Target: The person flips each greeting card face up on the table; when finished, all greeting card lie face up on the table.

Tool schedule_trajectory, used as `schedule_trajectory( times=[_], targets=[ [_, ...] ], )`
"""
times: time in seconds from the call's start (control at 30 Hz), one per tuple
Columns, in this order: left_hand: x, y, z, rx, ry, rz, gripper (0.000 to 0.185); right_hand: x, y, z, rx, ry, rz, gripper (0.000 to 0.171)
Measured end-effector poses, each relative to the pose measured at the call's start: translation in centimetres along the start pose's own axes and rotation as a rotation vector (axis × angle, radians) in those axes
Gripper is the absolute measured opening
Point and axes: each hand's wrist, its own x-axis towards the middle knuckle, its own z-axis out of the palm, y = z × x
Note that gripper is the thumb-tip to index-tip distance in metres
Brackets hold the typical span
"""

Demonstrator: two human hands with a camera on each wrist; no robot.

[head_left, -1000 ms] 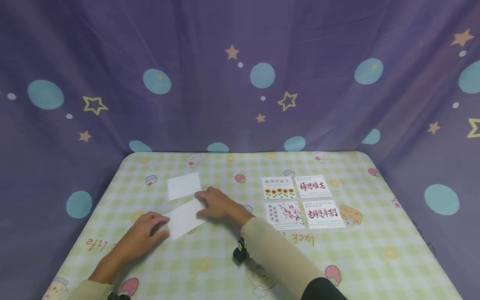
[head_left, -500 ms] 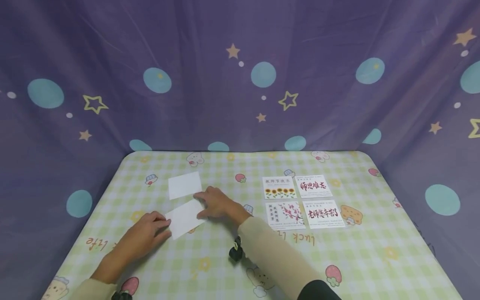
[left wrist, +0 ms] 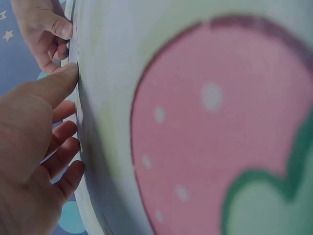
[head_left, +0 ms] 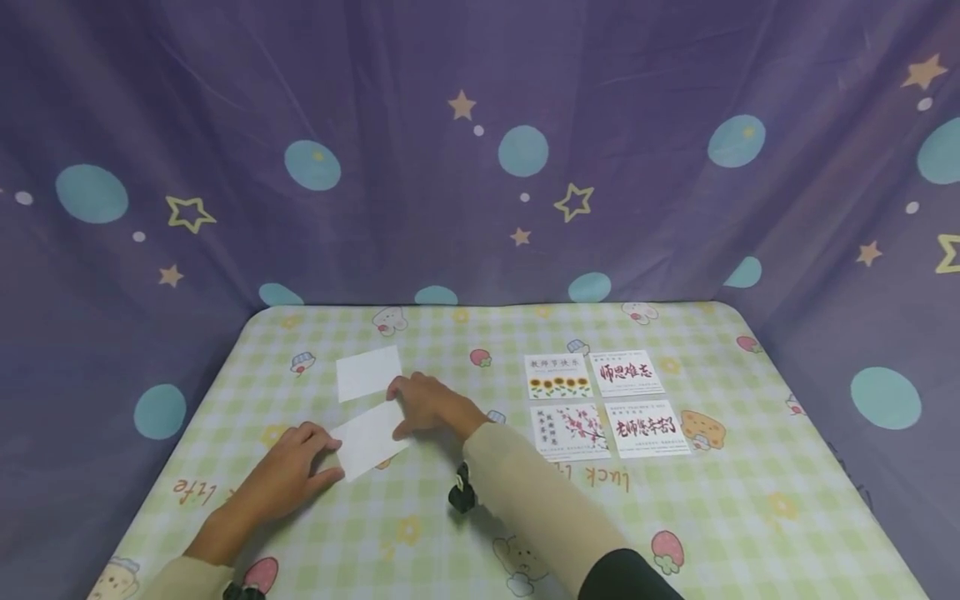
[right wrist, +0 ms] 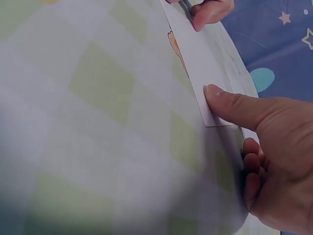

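A blank white card (head_left: 371, 440) lies slanted on the tablecloth, between my two hands. At its left edge my left hand (head_left: 291, 468) holds it with thumb and index finger. My right hand (head_left: 429, 403) holds the right end, the index finger bent at the far corner and the thumb pressing the near side. In the right wrist view that thumb lies on the edge of the white card (right wrist: 198, 63), its other fingers curled. Just behind lies a second blank white card (head_left: 369, 373). The left wrist view shows the left fingertips low at the cloth, with the card hardly visible.
To the right lie several printed cards in two rows: a sunflower card (head_left: 558, 377), a blossom card (head_left: 570, 432) and cards with red writing (head_left: 647, 428). A checked tablecloth (head_left: 465, 533) covers the table. Behind hangs a purple curtain (head_left: 420, 217).
Both hands stay at the near white card with only tiny shifts of the fingers. The right forearm has moved slightly left. The cards lie almost where they were.
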Motion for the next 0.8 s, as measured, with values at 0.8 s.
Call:
schedule_trajectory(
  times=[0.8],
  targets=[
    [0.4,1.0,0.2,0.028,0.023,-0.062,0.065,-0.3,-0.9,-0.4,0.009,-0.003,-0.013,0.065]
  ],
)
